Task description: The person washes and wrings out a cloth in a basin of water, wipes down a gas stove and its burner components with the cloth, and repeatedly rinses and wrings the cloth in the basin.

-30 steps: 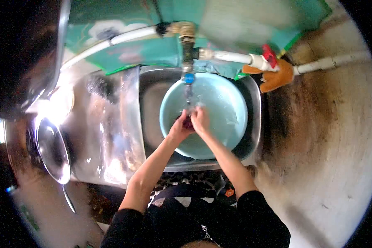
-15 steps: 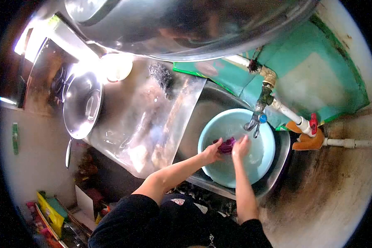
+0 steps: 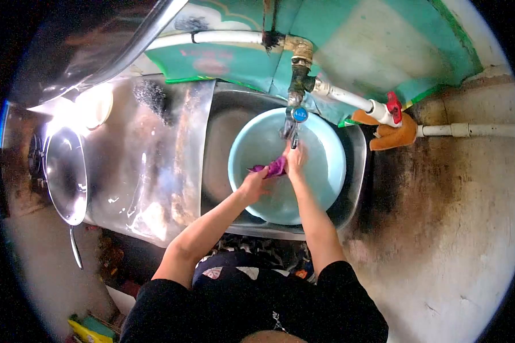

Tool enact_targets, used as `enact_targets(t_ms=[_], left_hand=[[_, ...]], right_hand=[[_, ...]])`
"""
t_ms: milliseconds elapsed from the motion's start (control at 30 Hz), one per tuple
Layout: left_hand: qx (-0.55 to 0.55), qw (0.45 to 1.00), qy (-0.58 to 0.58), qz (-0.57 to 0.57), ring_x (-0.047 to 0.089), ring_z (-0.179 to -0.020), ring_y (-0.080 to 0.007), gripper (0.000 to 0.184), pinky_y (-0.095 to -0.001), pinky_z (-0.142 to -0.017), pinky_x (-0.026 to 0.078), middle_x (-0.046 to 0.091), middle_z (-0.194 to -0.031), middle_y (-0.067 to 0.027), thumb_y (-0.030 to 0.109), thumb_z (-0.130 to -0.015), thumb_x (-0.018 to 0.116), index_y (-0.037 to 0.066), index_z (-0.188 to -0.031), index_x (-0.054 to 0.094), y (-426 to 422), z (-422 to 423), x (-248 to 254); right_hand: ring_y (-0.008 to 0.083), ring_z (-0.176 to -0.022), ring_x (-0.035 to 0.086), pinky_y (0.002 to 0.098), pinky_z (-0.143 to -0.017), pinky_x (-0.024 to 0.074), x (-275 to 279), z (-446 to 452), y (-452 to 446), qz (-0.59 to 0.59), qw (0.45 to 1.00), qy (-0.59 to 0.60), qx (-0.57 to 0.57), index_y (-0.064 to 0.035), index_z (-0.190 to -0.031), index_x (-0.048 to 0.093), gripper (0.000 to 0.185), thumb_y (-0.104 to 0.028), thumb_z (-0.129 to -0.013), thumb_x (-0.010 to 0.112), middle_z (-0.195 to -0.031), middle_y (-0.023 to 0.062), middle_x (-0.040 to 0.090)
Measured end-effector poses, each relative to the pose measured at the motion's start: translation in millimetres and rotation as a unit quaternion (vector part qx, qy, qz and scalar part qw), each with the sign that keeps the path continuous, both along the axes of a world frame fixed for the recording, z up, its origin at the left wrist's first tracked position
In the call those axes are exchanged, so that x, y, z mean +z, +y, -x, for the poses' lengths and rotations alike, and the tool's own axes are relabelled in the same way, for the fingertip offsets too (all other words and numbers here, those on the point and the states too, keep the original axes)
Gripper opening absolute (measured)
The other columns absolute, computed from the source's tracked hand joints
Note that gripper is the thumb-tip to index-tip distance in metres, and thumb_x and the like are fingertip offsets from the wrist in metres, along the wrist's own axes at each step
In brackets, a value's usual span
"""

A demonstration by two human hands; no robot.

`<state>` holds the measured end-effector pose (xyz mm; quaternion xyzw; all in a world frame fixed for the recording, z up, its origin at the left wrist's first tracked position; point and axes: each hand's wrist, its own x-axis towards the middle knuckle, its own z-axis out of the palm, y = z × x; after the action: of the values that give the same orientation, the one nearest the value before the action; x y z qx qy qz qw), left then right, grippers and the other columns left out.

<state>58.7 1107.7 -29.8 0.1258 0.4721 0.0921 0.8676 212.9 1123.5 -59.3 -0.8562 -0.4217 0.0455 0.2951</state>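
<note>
A crumpled purple cloth-like piece (image 3: 276, 167) is stretched between my two hands over the light blue basin (image 3: 238, 197). My left hand (image 3: 256, 184) has its fingers closed on the lower left end. At the other end, my right hand (image 3: 293, 160) grips the piece right beneath the tap (image 3: 290, 128) and is slightly blurred. Whether the purple piece is fabric or a leaf, I cannot make out. The basin sits inside a metal sink (image 3: 217, 123) and seems to hold some water. Whether water runs from the tap is unclear.
To the left lies a wet metal drainboard (image 3: 171, 154) with a dark scouring pad (image 3: 150, 98) on it. A frying pan (image 3: 67, 177) is farther left. White pipes with a red valve handle (image 3: 393, 107) and an orange glove-like item (image 3: 395, 135) stand at the right.
The camera view has turned, shifting the sink leftward and up. My right hand has come closer under the tap spout. Both hands still hold the purple piece.
</note>
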Motion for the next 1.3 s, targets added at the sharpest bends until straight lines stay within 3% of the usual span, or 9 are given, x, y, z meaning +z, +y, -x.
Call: enact_targets(t_ms=[67, 133, 200, 400, 533, 633, 867, 1200, 1300], left_hand=[[0.056, 0.998, -0.021, 0.036, 0.054, -0.092, -0.0262, 0.034, -0.0483, -0.081, 0.043, 0.057, -0.101, -0.0079, 0.036, -0.091, 0.037, 0.009, -0.106, 0.053, 2, 2, 0], [0.141, 0.969, -0.176, 0.095, 0.052, -0.096, -0.0282, 0.04, -0.0517, -0.085, 0.039, 0.056, -0.104, -0.0108, 0.041, -0.091, 0.033, 0.01, -0.108, 0.051, 10, -4, -13], [0.12, 0.987, -0.093, 0.06, 0.054, -0.086, -0.029, 0.042, -0.05, -0.086, 0.04, 0.059, -0.089, -0.0117, 0.044, -0.09, 0.032, 0.009, -0.091, 0.054, 20, -10, -7], [0.106, 0.984, -0.134, -0.047, 0.055, -0.069, -0.022, 0.033, -0.0373, -0.07, 0.045, 0.056, -0.073, -0.0057, 0.036, -0.089, 0.04, 0.008, -0.077, 0.054, 6, -19, 3], [0.053, 0.994, 0.066, -0.072, 0.054, -0.073, -0.0184, 0.03, -0.0331, -0.06, 0.045, 0.057, -0.078, -0.0043, 0.035, -0.089, 0.045, 0.008, -0.082, 0.056, 9, -13, -25], [0.066, 0.993, 0.078, -0.065, 0.055, -0.083, -0.0226, 0.04, -0.0356, -0.068, 0.047, 0.057, -0.095, -0.0084, 0.043, -0.088, 0.045, 0.005, -0.096, 0.053, 15, -2, -20], [0.098, 0.957, -0.27, 0.046, 0.053, -0.078, -0.0222, 0.033, -0.0366, -0.073, 0.044, 0.055, -0.082, -0.006, 0.042, -0.089, 0.042, 0.011, -0.087, 0.052, 21, -6, -25], [0.106, 0.988, 0.026, -0.106, 0.055, -0.087, -0.0224, 0.023, -0.0404, -0.077, 0.046, 0.058, -0.091, -0.0063, 0.025, -0.09, 0.042, 0.008, -0.096, 0.056, -2, -8, -4], [0.153, 0.984, -0.08, 0.051, 0.056, -0.085, -0.0239, 0.031, -0.0419, -0.073, 0.047, 0.058, -0.094, -0.0081, 0.033, -0.089, 0.04, 0.007, -0.097, 0.056, 8, -10, 1]], right_hand=[[0.0364, -0.065, 0.053, 0.045, -0.058, 0.0405, -13, 5, -11, -0.032, 0.988, -0.146, -0.028, -0.0013, -0.077, 0.054, 0.037, -0.038, -0.084, 0.049, -0.068, 0.019, 0.054], [0.0273, -0.068, 0.054, 0.0394, -0.06, 0.0421, 14, 34, -31, 0.151, 0.951, 0.261, 0.069, -0.0021, -0.079, 0.054, 0.03, -0.032, -0.082, 0.056, -0.072, 0.0147, 0.055], [0.0257, -0.071, 0.056, 0.036, -0.064, 0.0427, 54, 70, -46, -0.104, 0.954, 0.258, 0.115, -0.0046, -0.082, 0.055, 0.021, -0.023, -0.076, 0.064, -0.076, 0.0108, 0.058], [0.0255, -0.075, 0.055, 0.0357, -0.067, 0.0419, 56, 80, -40, -0.137, 0.91, 0.39, 0.022, -0.0032, -0.083, 0.056, 0.019, -0.022, -0.079, 0.057, -0.082, 0.0131, 0.058], [0.0346, -0.082, 0.052, 0.0419, -0.069, 0.0405, 26, 18, -32, -0.054, 0.967, -0.027, 0.249, -0.0015, -0.089, 0.057, 0.021, -0.02, -0.084, 0.048, -0.088, 0.0172, 0.057], [0.0354, -0.082, 0.053, 0.042, -0.07, 0.041, 23, 7, -34, 0.016, 0.995, -0.05, 0.084, -0.001, -0.087, 0.056, 0.02, -0.019, -0.085, 0.047, -0.086, 0.0163, 0.057], [0.0201, -0.069, 0.054, 0.031, -0.064, 0.0411, 80, 91, -54, -0.095, 0.956, 0.247, 0.127, -0.0018, -0.072, 0.056, 0.021, -0.021, -0.08, 0.058, -0.069, 0.0106, 0.055], [0.0316, -0.055, 0.052, 0.0408, -0.053, 0.0393, 10, 18, -21, 0.023, 0.998, 0.054, -0.001, -0.003, -0.07, 0.048, 0.037, -0.037, -0.084, 0.049, -0.064, 0.0186, 0.054], [0.0245, -0.07, 0.058, 0.035, -0.063, 0.0444, 34, 43, -39, 0.035, 0.959, 0.277, 0.044, -0.0025, -0.078, 0.054, 0.023, -0.025, -0.079, 0.058, -0.073, 0.0136, 0.058]])
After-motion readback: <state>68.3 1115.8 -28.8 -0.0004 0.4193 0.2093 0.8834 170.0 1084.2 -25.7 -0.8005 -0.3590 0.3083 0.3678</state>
